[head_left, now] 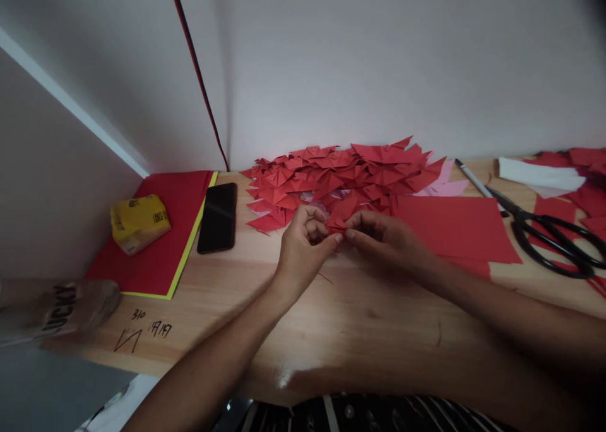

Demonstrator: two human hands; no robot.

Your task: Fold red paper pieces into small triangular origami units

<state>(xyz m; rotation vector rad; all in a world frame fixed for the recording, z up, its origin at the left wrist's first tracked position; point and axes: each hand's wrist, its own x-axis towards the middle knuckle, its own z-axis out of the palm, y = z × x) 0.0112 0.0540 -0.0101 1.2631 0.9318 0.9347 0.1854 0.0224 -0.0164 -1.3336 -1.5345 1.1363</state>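
Note:
Between my two hands is a small folded piece of red paper [336, 224], held just above the wooden table [303, 318]. My left hand [310, 236] pinches its left side between thumb and fingers. From the right, my right hand [379, 233] grips the other edge with thumb and forefinger. Behind them a heap of folded red paper shapes [331, 173] with pointed tips lies against the wall, a few pink ones among them. Beside my right hand rests a stack of red paper sheets [457, 227]. The fingertips partly cover the folded piece.
At right are black-handled scissors [552, 236], a pen [476, 179], a white strip [540, 172] and red scraps [591, 192]. At left lie a phone [218, 217], red and yellow sheets [165, 261], a yellow packet [141, 222] and a clear bottle [89, 306]. A cord [199, 72] runs down the wall.

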